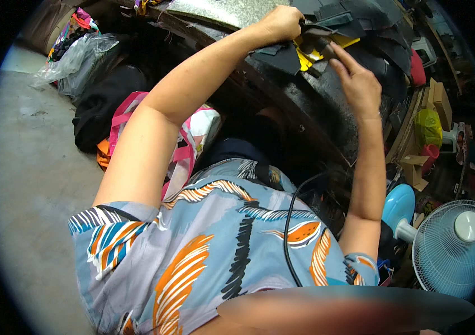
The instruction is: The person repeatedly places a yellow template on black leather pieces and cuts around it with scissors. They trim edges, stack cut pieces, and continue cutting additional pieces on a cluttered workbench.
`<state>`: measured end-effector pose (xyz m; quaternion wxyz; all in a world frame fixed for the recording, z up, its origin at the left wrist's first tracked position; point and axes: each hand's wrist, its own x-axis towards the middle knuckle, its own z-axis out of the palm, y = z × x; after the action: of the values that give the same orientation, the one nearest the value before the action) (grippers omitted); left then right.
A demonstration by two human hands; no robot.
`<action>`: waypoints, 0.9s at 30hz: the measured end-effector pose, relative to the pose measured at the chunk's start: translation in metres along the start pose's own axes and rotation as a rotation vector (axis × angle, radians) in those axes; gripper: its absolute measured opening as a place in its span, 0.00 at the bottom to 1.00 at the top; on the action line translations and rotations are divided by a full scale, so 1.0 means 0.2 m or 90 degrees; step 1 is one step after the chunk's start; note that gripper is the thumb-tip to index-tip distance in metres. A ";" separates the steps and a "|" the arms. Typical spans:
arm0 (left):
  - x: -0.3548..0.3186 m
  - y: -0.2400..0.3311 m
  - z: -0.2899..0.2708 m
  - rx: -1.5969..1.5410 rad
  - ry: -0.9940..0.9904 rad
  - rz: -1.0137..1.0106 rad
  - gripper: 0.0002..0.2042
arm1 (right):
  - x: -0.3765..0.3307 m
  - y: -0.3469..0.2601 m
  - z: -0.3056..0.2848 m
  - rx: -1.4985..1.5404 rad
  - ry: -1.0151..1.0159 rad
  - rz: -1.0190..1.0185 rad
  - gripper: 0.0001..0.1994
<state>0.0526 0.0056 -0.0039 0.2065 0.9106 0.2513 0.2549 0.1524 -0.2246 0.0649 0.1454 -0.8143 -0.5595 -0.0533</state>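
My left hand [282, 23] is closed in a fist at the edge of a dark, flat, flexible piece [317, 29] on the work table. What lies inside its fingers is mostly hidden. Across from it, my right hand [356, 81] has its fingers stretched out and slightly apart. Their tips touch the end of a small dark piece [326, 50]. Between the hands, yellow pieces [307, 58] show under and beside the dark ones. Several more dark grey flat pieces [369, 22] are piled just beyond my hands.
The table's worn metal top [215, 11] reaches up to my left hand. Plastic bags [89, 61] and a pink-and-white bag [201, 131] stand low at left. At right are a fan [452, 245], cardboard boxes [416, 170] and a yellow bag [428, 127]. A black cable [289, 223] hangs before me.
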 end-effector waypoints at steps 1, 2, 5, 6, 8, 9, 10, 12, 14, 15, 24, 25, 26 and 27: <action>-0.01 0.00 0.01 0.008 0.004 -0.003 0.16 | 0.00 0.03 -0.03 0.021 0.072 -0.060 0.19; -0.01 -0.01 0.01 0.018 0.015 -0.008 0.16 | 0.00 0.03 -0.04 0.116 0.165 -0.070 0.19; -0.03 -0.01 0.02 0.003 0.022 -0.038 0.16 | -0.03 -0.02 -0.05 0.430 0.232 0.016 0.20; -0.03 -0.01 0.02 -0.003 0.028 -0.052 0.16 | -0.03 -0.05 -0.03 0.326 0.195 0.015 0.20; -0.03 0.00 0.02 -0.006 0.045 -0.044 0.15 | -0.04 -0.09 0.01 -0.008 0.012 0.024 0.19; -0.03 0.00 0.02 -0.010 0.047 -0.039 0.15 | -0.04 -0.11 0.03 0.006 0.028 0.030 0.18; -0.02 0.00 0.03 -0.009 0.054 -0.038 0.15 | -0.03 -0.09 0.01 -0.021 0.064 -0.015 0.18; -0.01 0.00 0.03 -0.009 0.036 -0.043 0.14 | -0.03 -0.05 -0.01 -0.069 0.077 -0.058 0.19; 0.00 0.00 0.04 0.009 0.031 -0.041 0.14 | -0.03 -0.01 -0.05 0.060 0.205 -0.105 0.18; 0.00 0.00 0.04 0.021 0.024 -0.043 0.14 | -0.04 0.00 -0.06 0.229 0.191 -0.034 0.19; -0.07 0.07 0.01 0.031 -0.016 -0.052 0.15 | -0.06 -0.06 -0.04 0.005 0.060 -0.017 0.19; -0.09 0.09 0.00 0.031 -0.016 -0.063 0.15 | -0.06 -0.04 -0.07 -0.006 0.075 -0.020 0.19; -0.08 0.10 -0.02 0.035 -0.001 -0.073 0.15 | -0.07 -0.03 -0.07 0.043 0.187 -0.052 0.18; -0.08 0.11 -0.03 0.047 0.003 -0.060 0.14 | -0.07 -0.01 -0.10 0.209 0.172 -0.017 0.18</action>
<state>0.0449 -0.0187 0.0069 0.1837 0.9043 0.3033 0.2376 0.1475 -0.2426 0.0799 0.3491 -0.7577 -0.5467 -0.0721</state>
